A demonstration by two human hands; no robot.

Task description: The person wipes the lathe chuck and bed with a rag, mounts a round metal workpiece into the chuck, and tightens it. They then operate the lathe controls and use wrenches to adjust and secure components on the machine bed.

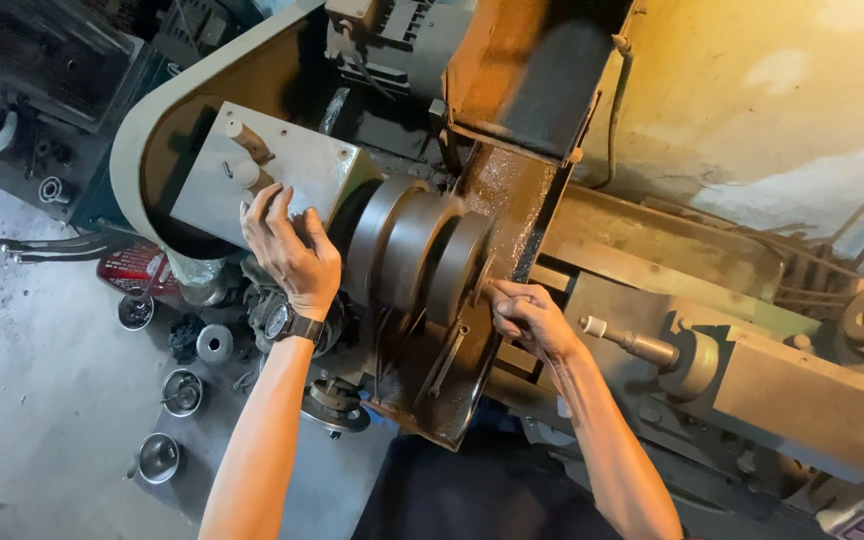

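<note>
The left hand (289,252) lies spread over the corner of the grey headstock housing (277,170), fingers wide and pressed flat on its face, holding nothing, just below the two stubby levers (247,140) that stick out of the housing; a dark wristwatch (302,326) sits on that wrist; the right hand (527,315) is curled narrow, fingertips pinched together against the right-hand face of the round metal workpiece (417,250), though whether they grip a small tool or only touch the metal is too small to tell; the workpiece, a stack of broad grey discs, sits in the lathe between the headstock and the carriage, and its rim looks smeared, which suggests that it is turning; a spanner (447,360) rests on the chip-strewn tray (432,400) just under it; to the right, well apart from the fingers, stands the tailstock (752,370) with its white-tipped handle (617,335); on the floor to the left lie several small metal cups (157,455) and rings; by my reading the step in hand is a check or light touch-up at the disc's outer face, with the left hand braced near the controls; the next move calls for a steady right wrist, fingertips kept off the moving rim, and the left hand ready at the levers.
</note>
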